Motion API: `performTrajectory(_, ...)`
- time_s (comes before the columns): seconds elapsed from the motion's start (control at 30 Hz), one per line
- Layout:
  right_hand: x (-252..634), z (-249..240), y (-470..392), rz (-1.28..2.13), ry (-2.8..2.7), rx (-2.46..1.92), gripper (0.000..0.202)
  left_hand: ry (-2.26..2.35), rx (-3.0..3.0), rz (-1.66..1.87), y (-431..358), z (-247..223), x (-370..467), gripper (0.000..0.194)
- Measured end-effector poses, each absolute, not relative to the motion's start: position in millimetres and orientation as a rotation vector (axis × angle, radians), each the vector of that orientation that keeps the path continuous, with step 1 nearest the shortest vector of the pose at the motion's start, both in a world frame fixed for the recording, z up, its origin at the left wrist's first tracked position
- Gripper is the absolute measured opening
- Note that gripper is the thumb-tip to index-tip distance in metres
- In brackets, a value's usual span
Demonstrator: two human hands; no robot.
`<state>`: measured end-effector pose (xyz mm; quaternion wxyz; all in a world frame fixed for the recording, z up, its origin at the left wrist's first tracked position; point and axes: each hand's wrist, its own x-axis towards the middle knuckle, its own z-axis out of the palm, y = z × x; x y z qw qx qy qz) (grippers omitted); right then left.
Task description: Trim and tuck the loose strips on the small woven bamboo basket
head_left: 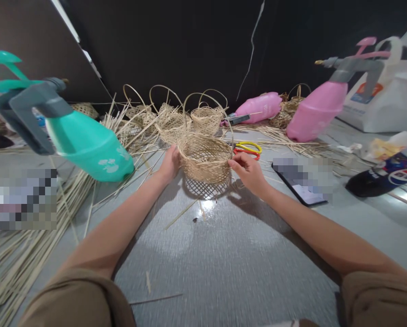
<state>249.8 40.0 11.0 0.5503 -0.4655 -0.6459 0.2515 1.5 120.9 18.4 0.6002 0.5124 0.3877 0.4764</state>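
A small woven basket [206, 170] of pale split strips, with a thin arched handle, is upright on the grey floor in front of me. My left hand [171, 162] grips its left side near the rim, the fingers mostly hidden behind the weave. With thumb and fingers pinched together, my right hand [246, 169] holds the rim at the right. Scissors [249, 149] with yellow and red handles lie just behind my right hand. Several more woven baskets [172, 122] with arched handles stand close behind.
A teal spray bottle [87, 143] stands at left beside long loose strips [50, 254]. Right are a pink spray bottle [317, 111], a phone [300, 184], a cola bottle [384, 175] and a white bag [380, 100]. Another pink bottle [261, 107] lies near the dark wall.
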Motion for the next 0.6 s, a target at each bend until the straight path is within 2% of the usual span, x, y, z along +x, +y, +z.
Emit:
performTrajectory(0.1,247.3,20.0,33.6,0.514,-1.603,-1.128,0.028,0.871,1.172,1.041,116.5,20.4,0.0,0.059)
performTrajectory(0.2,246.8,27.2,29.9,0.496,-1.651,-1.141,0.019,0.895,1.147,1.022,114.0,19.4,-0.1,0.042)
performTrajectory(0.27,247.7,32.4,28.3,0.460,-1.710,-1.135,0.018,0.897,1.134,1.016,114.2,18.6,0.4,0.042)
performTrajectory(0.37,249.6,40.6,26.0,0.474,-1.744,-1.120,0.029,0.880,1.120,1.008,115.8,19.5,0.6,0.045)
performTrajectory(0.6,246.4,52.5,23.5,0.814,-1.461,-1.025,0.039,0.849,1.131,0.922,116.4,25.1,-3.8,0.043)
